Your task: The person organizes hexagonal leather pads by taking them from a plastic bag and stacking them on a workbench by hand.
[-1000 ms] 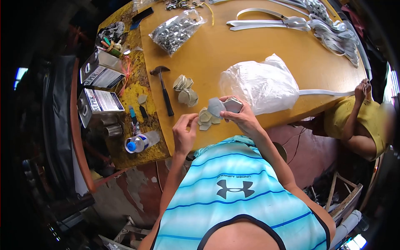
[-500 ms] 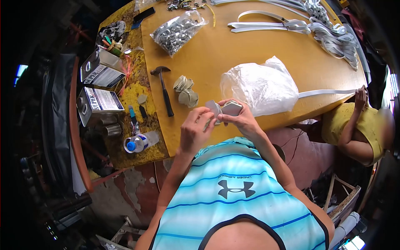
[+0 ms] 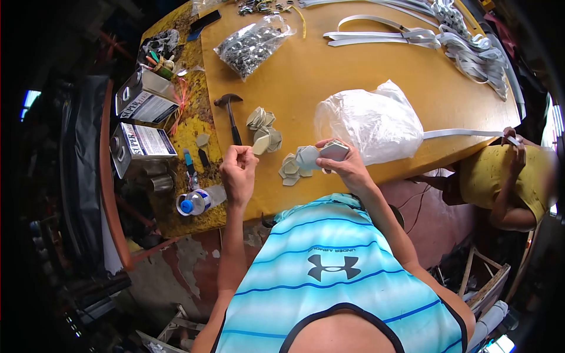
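My left hand [image 3: 238, 176] is closed in a pinch on a pale hexagonal piece [image 3: 261, 146], beside the lower of two small heaps. My right hand [image 3: 350, 169] holds a stack of grey hexagonal pieces [image 3: 334, 151] between thumb and fingers. By its thumb, a greyish group of pieces [image 3: 306, 156] overlaps a loose pile of paler pieces [image 3: 289, 169] near the table's front edge. The two heaps of similar pieces [image 3: 259, 119] lie farther off, to the right of a hammer [image 3: 232, 117].
A white plastic bag [image 3: 374, 120] lies right of my hands. A bag of metal parts [image 3: 250, 47] sits farther back. Tins [image 3: 144, 141] and a water bottle [image 3: 197, 202] stand left. Another person [image 3: 500, 176] holds a white strap [image 3: 462, 133] at the right edge.
My hands have parted. The left moved leftward to the heap, now pinching one piece; the right stays near its place with the stack. Pieces on the table between them now show.
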{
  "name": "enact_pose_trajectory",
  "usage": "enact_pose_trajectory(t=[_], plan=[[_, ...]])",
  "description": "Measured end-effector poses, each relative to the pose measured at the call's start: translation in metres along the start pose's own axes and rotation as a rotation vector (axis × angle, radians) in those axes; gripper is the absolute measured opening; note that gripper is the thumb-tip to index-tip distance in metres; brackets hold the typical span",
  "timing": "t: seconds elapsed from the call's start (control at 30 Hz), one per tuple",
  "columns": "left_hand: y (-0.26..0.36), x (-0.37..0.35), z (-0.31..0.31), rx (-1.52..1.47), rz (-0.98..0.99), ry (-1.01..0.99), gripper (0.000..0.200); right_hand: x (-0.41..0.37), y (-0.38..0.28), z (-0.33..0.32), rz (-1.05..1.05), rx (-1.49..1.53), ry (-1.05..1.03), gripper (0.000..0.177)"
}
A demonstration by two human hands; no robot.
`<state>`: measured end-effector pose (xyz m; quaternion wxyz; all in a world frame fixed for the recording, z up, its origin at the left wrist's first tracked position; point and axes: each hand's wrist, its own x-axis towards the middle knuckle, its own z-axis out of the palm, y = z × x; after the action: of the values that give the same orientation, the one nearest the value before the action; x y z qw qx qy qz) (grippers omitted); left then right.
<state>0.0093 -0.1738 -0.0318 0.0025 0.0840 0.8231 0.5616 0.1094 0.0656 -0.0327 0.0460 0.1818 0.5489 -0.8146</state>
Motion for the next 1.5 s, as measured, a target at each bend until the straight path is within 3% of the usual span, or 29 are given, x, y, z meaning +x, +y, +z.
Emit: enact_pose_trajectory(t=[0.07,0.13,0.27,0.33,0.37,0.5,0.57,0.6,0.67,0.73,1.03,1.1,1.23,1.3,1.4,1.5], plan=[[0.001,-0.006,0.001,0.082,-0.015,-0.123,0.008,0.002,-0.001,0.001,0.0,0.002,0.0,0.034],[0.003,-0.013,0.012,0.04,-0.05,-0.122,0.007,0.003,-0.002,0.003,-0.002,0.005,0.004,0.034],[-0.048,-0.027,0.038,-0.078,-0.214,-0.267,0.012,0.005,-0.002,0.004,0.01,0.147,-0.009,0.033],[-0.082,-0.03,0.048,0.41,0.162,-0.3,0.015,0.006,-0.001,0.005,0.015,0.151,-0.011,0.033],[-0.085,-0.035,0.049,0.484,0.103,-0.292,0.018,0.006,-0.001,0.005,0.024,0.151,-0.013,0.033],[-0.024,-0.038,0.042,0.311,0.008,-0.226,0.018,0.006,0.0,0.004,0.013,0.162,-0.004,0.031],[0.008,-0.039,0.039,0.21,0.339,-0.166,0.019,0.006,0.0,0.007,0.008,0.159,0.004,0.033],[0.024,-0.039,0.038,0.214,0.333,-0.158,0.019,0.007,0.0,0.008,0.002,0.157,0.009,0.034],[0.047,-0.037,0.041,0.302,0.548,-0.209,0.026,0.01,0.001,0.012,0.002,0.153,-0.006,0.034],[0.047,-0.035,0.045,0.37,0.554,-0.221,0.027,0.012,0.001,0.015,-0.007,0.153,-0.015,0.034],[0.045,-0.035,0.052,0.14,0.437,-0.213,0.011,0.008,-0.006,0.017,-0.058,0.057,-0.079,0.036],[0.048,-0.035,0.05,-0.017,0.265,-0.223,0.007,0.004,-0.012,0.022,-0.12,-0.019,-0.074,0.037],[0.048,-0.033,0.045,-0.091,0.202,-0.238,0.006,0.006,-0.002,0.017,-0.106,0.044,-0.094,0.036],[0.038,-0.033,0.046,-0.381,-0.18,-0.155,0.009,0.007,0.0,0.013,-0.111,0.024,-0.061,0.031],[0.027,-0.014,0.032,-0.491,-0.173,0.002,0.012,0.008,0.002,0.006,-0.134,0.136,0.073,0.029],[0.016,-0.006,0.021,-0.439,-0.138,0.017,0.01,0.008,0.001,-0.002,-0.139,0.193,0.117,0.03]])
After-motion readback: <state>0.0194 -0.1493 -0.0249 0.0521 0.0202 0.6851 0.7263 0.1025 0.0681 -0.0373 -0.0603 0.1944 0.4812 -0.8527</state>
